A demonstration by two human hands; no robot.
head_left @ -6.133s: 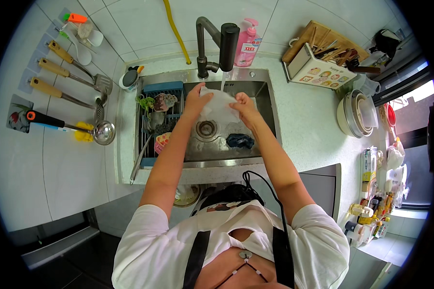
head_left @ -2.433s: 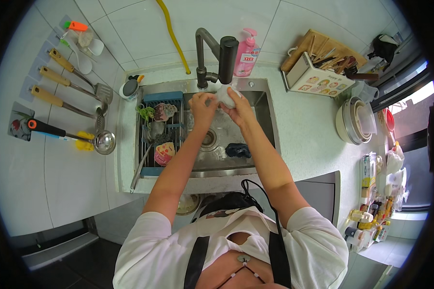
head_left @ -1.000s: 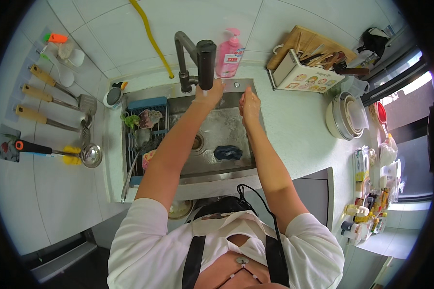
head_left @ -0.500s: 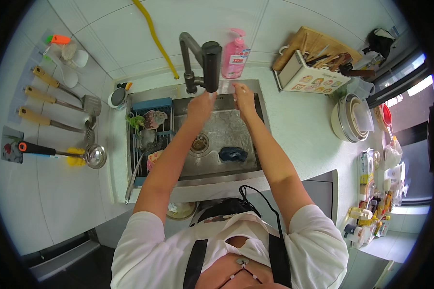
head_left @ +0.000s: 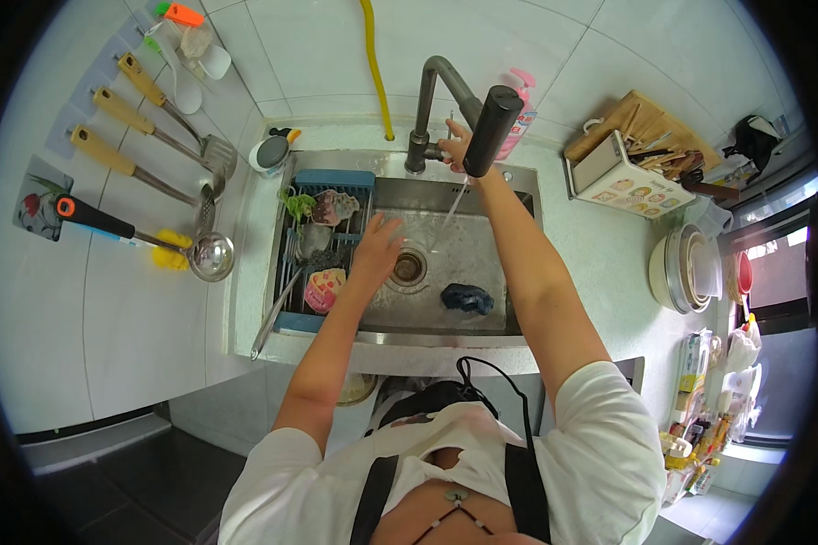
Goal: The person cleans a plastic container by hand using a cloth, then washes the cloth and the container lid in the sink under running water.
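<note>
Since half a second ago, both hands have parted: the right hand (head_left: pixel 457 145) has gone up to the tap handle, and the left hand (head_left: pixel 378 247) has dropped lower into the sink (head_left: pixel 523 195).

The tap (head_left: pixel 445 100) is a dark grey metal arch with a thick black spout head; a thin stream of water (head_left: pixel 452 209) falls from it toward the drain (head_left: pixel 409 266). It stands at the far rim of the sink, at the middle.

Right fingers are curled narrow around the small handle beside the tap base; part of the hand is hidden behind the spout head. Left fingers are spread fairly wide and hold nothing, hovering over the wet sink floor just left of the drain; whether they touch the steel cannot be told.

A dark blue cloth (head_left: pixel 468 298) lies on the sink floor, right of the drain and near. A blue rack (head_left: pixel 332 180) fills the left part of the sink with small items in it.

Further out, a pink soap bottle (head_left: pixel 522 109) stands just behind the tap, right of it. On the pale counter to the right sit a box of wooden utensils (head_left: pixel 632 168) and stacked bowls (head_left: pixel 691 271). On the white tiled wall at left hang wooden-handled tools (head_left: pixel 132 127) and a ladle (head_left: pixel 204 256). A yellow hose (head_left: pixel 374 64) runs down the far wall.
</note>
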